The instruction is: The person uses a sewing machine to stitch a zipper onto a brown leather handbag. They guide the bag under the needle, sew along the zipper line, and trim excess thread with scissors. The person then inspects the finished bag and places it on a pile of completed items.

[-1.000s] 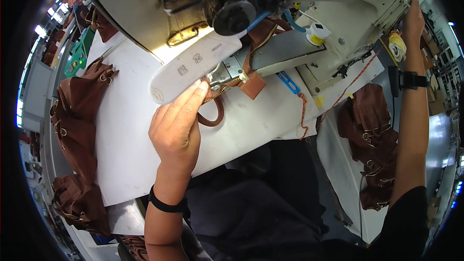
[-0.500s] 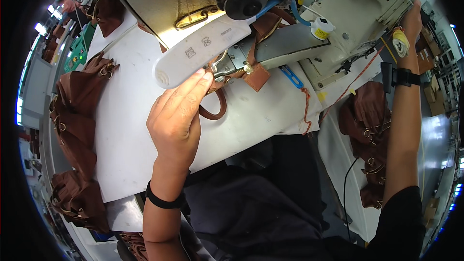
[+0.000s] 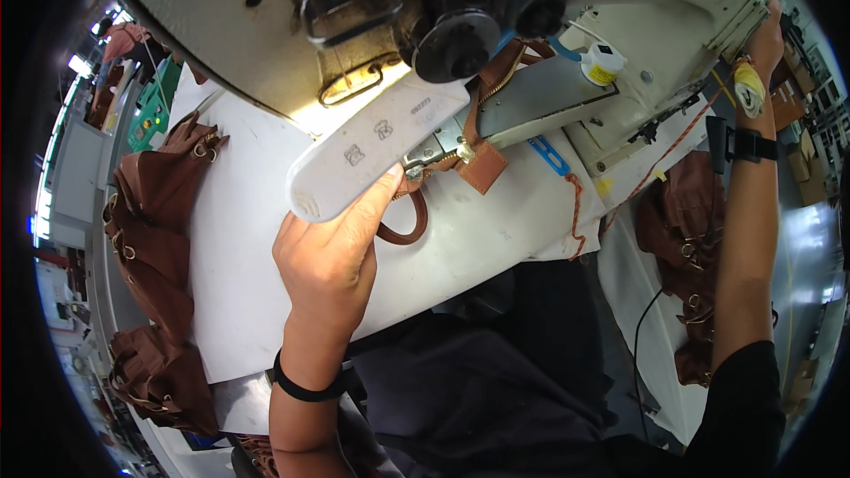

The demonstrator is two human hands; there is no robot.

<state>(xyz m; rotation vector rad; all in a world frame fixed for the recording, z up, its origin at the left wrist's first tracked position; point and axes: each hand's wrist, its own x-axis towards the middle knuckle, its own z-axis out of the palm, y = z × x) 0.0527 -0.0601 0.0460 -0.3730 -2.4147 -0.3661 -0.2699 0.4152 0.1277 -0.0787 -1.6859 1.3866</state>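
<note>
A brown leather bag piece (image 3: pixel 484 168) with a brass zip and a leather tab lies on the arm of a sewing machine (image 3: pixel 540 111). Its round handle (image 3: pixel 418 228) hangs down over the white table. Close beside the needle area, my left hand (image 3: pixel 328 257) pinches the leather's edge at the zip; a grey-white lamp (image 3: pixel 376 146) covers some of its fingers. My right arm stretches along the far right, where my right hand (image 3: pixel 767 42) reaches the machine's end. The fingers of that hand are hidden behind the machine body.
Several brown leather bags (image 3: pixel 150 239) line the table's left edge, and more brown bags (image 3: pixel 682 239) lie at right. A blue plastic tool (image 3: pixel 551 158) on an orange cord rests beside the machine base. A small white bottle (image 3: pixel 602 64) stands on the machine.
My view has shifted, so the machine looms larger and the scene sits lower. The lamp hides more of my left fingers. Both hands stay at the same spots on the work and machine.
</note>
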